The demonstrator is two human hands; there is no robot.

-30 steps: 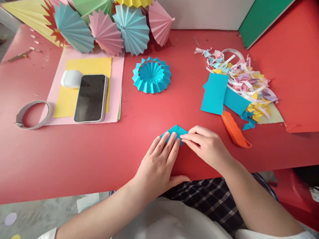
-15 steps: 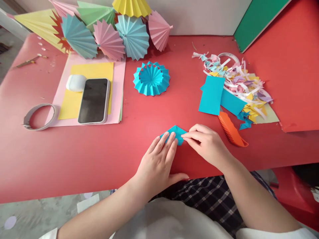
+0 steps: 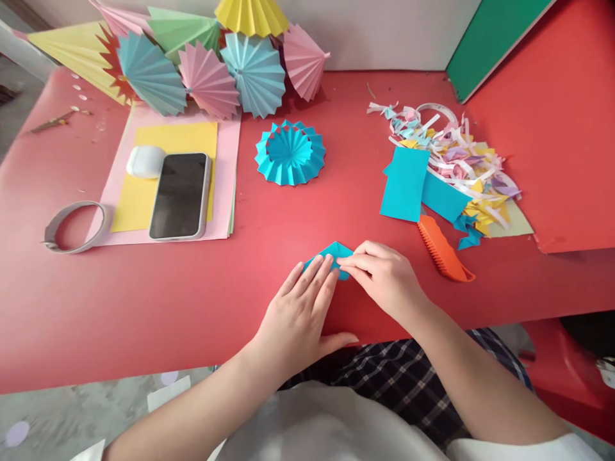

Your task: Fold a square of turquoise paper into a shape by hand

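One blue paper (image 3: 337, 248): left hand (image 3: 294, 320) atop, fingers open; right hand (image 3: 393, 280) pinching right side; slip could skew crease.

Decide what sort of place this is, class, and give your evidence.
Probably a paper-craft work table, at home or in a classroom: pleated paper umbrellas line the back, cut paper scraps lie heaped, and both hands work a small blue paper.
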